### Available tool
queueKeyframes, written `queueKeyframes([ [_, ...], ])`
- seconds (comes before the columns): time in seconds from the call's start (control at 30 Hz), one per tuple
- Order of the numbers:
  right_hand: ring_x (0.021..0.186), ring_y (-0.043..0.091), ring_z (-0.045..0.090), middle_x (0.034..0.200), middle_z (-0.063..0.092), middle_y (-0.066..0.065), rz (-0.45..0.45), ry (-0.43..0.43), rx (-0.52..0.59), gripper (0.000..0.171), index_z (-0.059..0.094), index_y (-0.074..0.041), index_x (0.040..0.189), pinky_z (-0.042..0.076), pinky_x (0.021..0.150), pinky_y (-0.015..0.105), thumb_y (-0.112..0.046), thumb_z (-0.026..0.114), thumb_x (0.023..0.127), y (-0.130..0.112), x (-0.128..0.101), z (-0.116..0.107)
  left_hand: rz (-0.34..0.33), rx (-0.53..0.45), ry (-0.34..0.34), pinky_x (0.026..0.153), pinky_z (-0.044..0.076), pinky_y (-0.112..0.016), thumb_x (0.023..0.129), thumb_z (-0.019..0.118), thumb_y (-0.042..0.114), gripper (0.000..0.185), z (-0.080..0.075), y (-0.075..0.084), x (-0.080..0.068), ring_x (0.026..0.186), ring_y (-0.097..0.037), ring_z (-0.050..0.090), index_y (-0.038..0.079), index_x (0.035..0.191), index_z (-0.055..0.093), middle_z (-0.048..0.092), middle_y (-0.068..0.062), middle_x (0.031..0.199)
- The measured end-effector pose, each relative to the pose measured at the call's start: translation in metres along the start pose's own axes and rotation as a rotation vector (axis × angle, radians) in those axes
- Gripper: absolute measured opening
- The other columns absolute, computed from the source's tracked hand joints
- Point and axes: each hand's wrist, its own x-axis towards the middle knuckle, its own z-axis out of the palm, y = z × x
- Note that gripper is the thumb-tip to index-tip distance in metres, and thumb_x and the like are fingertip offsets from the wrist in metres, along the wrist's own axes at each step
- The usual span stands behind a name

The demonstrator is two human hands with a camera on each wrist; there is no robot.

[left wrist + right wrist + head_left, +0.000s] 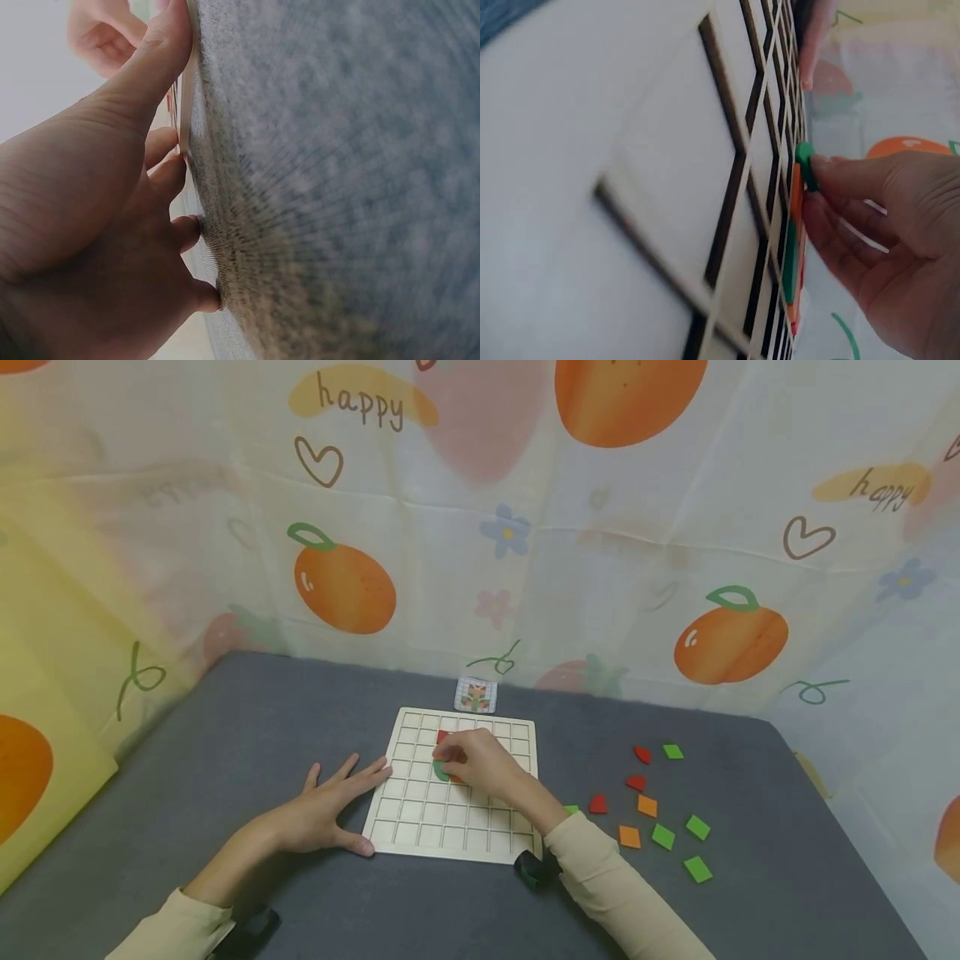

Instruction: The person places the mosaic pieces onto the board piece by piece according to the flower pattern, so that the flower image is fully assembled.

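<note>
Pinching one green piece point(804, 154) with the right hand point(483, 762) over the grid board point(410, 811), nearer its left edge; resting the left hand point(322, 814), spread wide, at that edge and the near-left corner; showing three red tiles point(597, 804), two orange tiles point(647, 807), five green tiles point(697, 869) toward the table's point(787, 843) right edge

Dressed in a long cream right sleeve point(622, 893) and a matching left sleeve point(172, 931), softly creased; fitted with a rounded black device point(529, 868) on the right, another dark device point(258, 927) on the left.
</note>
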Motion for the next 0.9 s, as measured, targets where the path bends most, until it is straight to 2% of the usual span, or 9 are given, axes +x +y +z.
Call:
queueKeyframes([
  [0.3,0.079,0.012,0.063,0.089,0.071,0.004,0.042,0.024,-0.049,0.016,0.074,-0.005,0.101,0.05,0.071,0.022,0.001,0.071,0.087,-0.005,0.0,0.001,0.008,0.002,0.004,0.1,-0.009,-0.075,0.068,0.081,0.051,0.107,0.0,0.001,0.001,0.145,-0.05,0.004,0.012,0.155,0.031,0.021,-0.014,0.161],
  [0.53,0.083,0.012,0.066,0.092,0.072,0.003,0.041,-0.024,-0.041,0.017,0.073,-0.005,0.104,0.051,0.074,0.021,0.0,0.07,0.088,-0.003,0.0,-0.001,0.002,-0.003,0.003,0.1,-0.01,-0.075,0.068,0.082,0.051,0.108,0.002,0.001,0.001,0.145,-0.051,0.004,0.012,0.154,0.031,0.021,-0.013,0.161],
  [0.67,0.086,0.012,0.066,0.095,0.073,0.002,0.026,-0.059,-0.03,0.018,0.073,-0.006,0.106,0.051,0.076,0.021,0.0,0.069,0.089,-0.001,-0.001,-0.008,-0.003,-0.009,0.002,0.1,-0.011,-0.075,0.068,0.082,0.05,0.107,0.002,0.001,0.001,0.145,-0.051,0.003,0.012,0.155,0.031,0.021,-0.014,0.161],
  [0.9,0.091,0.014,0.064,0.1,0.071,0.003,-0.002,-0.041,-0.037,0.023,0.072,-0.006,0.113,0.052,0.08,0.026,-0.005,0.069,0.09,0.005,-0.014,-0.028,-0.019,0.002,0.003,0.1,-0.011,-0.075,0.067,0.083,0.05,0.108,0.002,0.0,0.002,0.145,-0.05,0.003,0.013,0.155,0.031,0.021,-0.013,0.161],
])
